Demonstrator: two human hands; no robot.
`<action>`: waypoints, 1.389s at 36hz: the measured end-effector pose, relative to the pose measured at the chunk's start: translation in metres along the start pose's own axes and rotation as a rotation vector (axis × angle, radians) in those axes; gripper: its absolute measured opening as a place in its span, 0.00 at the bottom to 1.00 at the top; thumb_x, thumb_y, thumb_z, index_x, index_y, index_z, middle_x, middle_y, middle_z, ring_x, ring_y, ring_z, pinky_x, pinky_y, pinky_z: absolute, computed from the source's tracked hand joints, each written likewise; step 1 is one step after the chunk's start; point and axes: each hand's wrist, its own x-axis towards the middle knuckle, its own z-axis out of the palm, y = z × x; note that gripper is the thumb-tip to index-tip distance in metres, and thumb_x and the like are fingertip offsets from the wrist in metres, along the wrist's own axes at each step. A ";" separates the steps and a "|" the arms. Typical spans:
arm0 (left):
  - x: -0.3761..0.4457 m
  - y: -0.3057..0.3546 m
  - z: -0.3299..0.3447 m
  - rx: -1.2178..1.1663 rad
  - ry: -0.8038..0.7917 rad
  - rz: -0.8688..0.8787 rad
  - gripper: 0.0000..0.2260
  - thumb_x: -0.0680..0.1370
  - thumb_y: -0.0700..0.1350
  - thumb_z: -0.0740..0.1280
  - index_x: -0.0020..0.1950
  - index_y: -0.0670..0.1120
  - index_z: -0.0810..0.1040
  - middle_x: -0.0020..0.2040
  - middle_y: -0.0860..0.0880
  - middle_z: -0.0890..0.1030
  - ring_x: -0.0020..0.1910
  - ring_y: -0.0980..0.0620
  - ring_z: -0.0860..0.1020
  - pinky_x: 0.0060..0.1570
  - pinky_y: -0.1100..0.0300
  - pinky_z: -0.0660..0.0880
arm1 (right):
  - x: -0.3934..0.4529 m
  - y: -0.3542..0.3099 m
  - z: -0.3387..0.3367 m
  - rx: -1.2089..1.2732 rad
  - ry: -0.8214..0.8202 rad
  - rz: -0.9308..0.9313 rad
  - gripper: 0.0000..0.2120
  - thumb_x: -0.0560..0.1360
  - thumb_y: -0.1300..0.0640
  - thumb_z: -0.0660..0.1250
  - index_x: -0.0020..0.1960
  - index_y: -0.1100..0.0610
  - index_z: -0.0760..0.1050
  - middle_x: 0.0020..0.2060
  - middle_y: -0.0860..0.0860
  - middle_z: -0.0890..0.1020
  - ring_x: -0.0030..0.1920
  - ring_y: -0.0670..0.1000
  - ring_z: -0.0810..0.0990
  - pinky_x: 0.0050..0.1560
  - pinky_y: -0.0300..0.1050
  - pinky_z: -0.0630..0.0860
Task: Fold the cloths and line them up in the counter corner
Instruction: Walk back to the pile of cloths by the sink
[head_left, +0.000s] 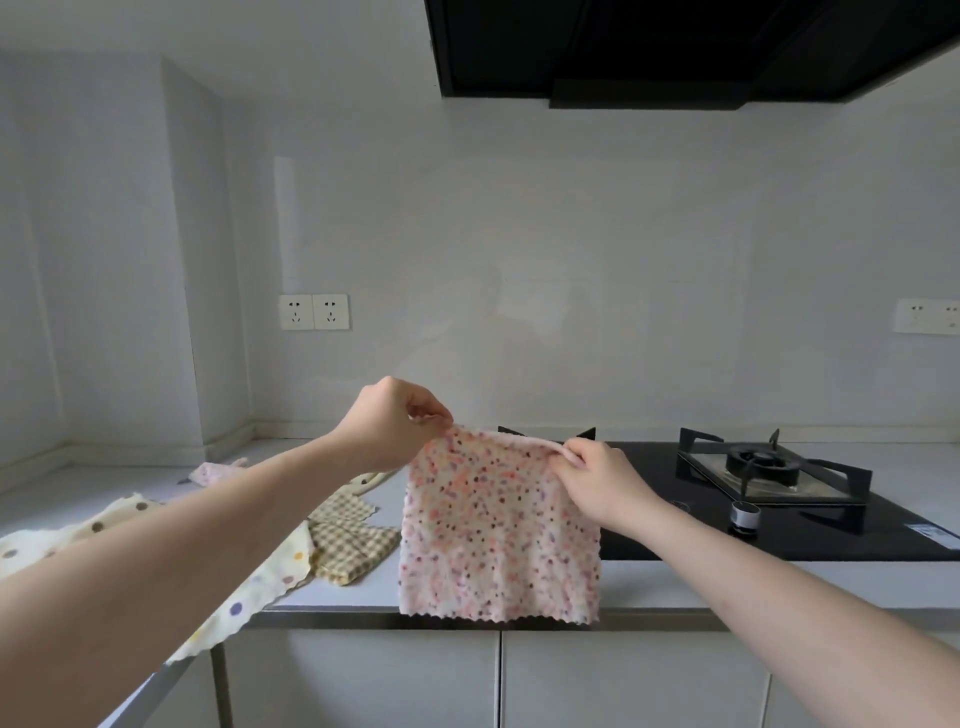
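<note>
Figure: one cloth held up for folding, seen from my head view. Nearest, my two forearms reach forward over the surface (675, 582). Between them hangs the speckled pink cloth (498, 525), spread flat and upright, its scalloped lower hem level with the front edge of the surface. I judge the step in hand to be the opening of a fold: the cloth is squared up but not yet doubled.

My left hand (387, 426) pinches the upper left corner, its fingers (431, 410) curled tight on the fabric. My right hand (602, 480) grips the upper right corner, its fingers (571, 457) curled over the top hem, which rolls slightly there. Neither hand is open.

The next move, as I judge it, calls for bringing the top edge down to meet the hem, or laying the cloth flat first, with both corners kept matched.

Left of the cloth, on the surface, lie a polka-dot cloth (249, 587) draping off the front edge, a checked cloth (353, 545) beside it, and farther back a small pale pink cloth (215, 472), all unfolded. Beyond, the counter corner (156, 452) holds no folded cloth that I can see. To the right sits the gas hob (763, 467).
</note>
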 end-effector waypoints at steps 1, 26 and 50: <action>0.002 -0.001 0.002 -0.006 -0.003 -0.012 0.03 0.77 0.46 0.73 0.46 0.53 0.87 0.45 0.55 0.85 0.50 0.56 0.80 0.49 0.64 0.70 | 0.004 0.002 0.002 0.010 0.004 0.007 0.20 0.82 0.49 0.59 0.34 0.54 0.61 0.29 0.48 0.68 0.30 0.49 0.64 0.33 0.46 0.59; 0.015 0.000 0.010 -0.072 0.035 0.034 0.03 0.77 0.49 0.72 0.46 0.53 0.86 0.43 0.58 0.84 0.42 0.64 0.78 0.40 0.71 0.69 | 0.027 0.010 0.008 -0.009 0.084 -0.098 0.13 0.80 0.55 0.60 0.39 0.60 0.71 0.29 0.50 0.71 0.33 0.50 0.68 0.35 0.47 0.61; 0.043 -0.046 0.042 0.007 0.034 -0.240 0.16 0.78 0.58 0.70 0.44 0.46 0.84 0.41 0.49 0.83 0.42 0.48 0.79 0.38 0.58 0.73 | 0.059 0.054 0.001 0.305 -0.237 0.302 0.08 0.81 0.58 0.63 0.45 0.58 0.77 0.33 0.51 0.78 0.33 0.48 0.77 0.35 0.41 0.77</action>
